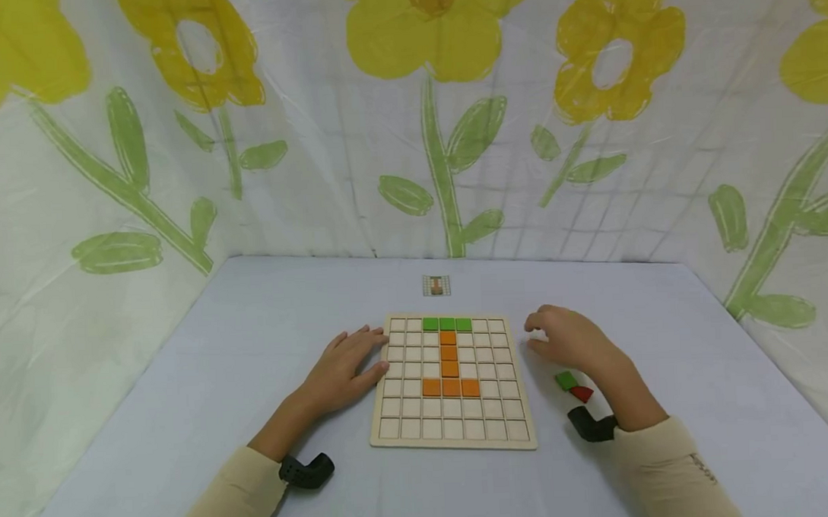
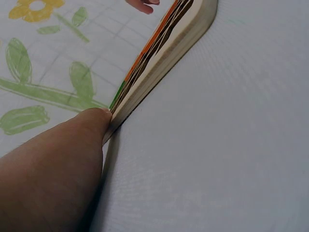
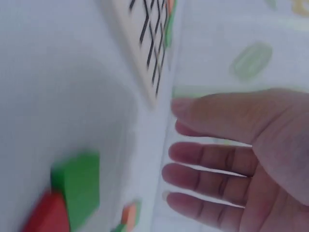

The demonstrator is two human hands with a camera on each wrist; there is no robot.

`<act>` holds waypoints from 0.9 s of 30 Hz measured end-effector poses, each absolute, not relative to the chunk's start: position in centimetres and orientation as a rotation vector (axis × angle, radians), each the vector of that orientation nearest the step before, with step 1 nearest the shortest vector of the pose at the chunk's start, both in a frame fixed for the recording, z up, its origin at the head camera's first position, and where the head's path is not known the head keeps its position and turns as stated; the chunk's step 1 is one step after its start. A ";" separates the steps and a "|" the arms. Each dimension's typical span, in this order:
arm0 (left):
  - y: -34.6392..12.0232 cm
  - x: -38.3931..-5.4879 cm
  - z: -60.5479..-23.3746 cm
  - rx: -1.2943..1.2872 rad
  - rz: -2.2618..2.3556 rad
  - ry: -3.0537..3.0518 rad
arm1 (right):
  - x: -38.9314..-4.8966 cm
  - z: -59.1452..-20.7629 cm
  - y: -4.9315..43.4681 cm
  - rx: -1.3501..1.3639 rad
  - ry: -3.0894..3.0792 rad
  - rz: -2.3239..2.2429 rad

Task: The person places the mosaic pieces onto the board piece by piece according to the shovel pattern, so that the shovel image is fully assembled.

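Observation:
A wooden grid board (image 1: 430, 427) lies on the table. Three green squares (image 1: 447, 324) fill part of its top row, with several orange squares (image 1: 449, 369) below them in a column and a short row. My left hand (image 1: 346, 371) rests at the board's left edge, fingers extended and thumb on the rim. Off the right edge, my right hand (image 1: 567, 337) hovers with loosely bent fingers and nothing between them. Close by its wrist lie a loose green block (image 1: 566, 380) and a red curved-edge piece (image 1: 581, 393), which the right wrist view shows touching.
A small picture card (image 1: 436, 286) with a grid pattern lies beyond the board. More orange and green pieces (image 3: 129, 216) show in the right wrist view, hidden in the head view. A flower-printed curtain (image 1: 329, 178) hangs behind the table.

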State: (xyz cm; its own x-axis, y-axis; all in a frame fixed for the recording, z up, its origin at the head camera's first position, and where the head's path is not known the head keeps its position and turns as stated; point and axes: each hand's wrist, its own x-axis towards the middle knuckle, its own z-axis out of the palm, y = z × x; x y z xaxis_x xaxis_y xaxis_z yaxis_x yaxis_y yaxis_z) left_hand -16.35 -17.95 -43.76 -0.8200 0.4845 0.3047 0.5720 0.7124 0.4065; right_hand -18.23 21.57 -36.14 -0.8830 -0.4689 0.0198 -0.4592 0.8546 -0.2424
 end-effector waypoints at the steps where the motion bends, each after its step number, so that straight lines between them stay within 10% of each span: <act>1: -17.9 -16.3 -43.7 -0.856 -0.736 -2.741 | -18.4 -36.1 22.4 -0.700 2.995 -0.355; 27: -18.0 -16.3 -43.8 -0.855 -0.734 -2.746 | -19.5 -37.1 25.4 -0.487 2.920 -0.374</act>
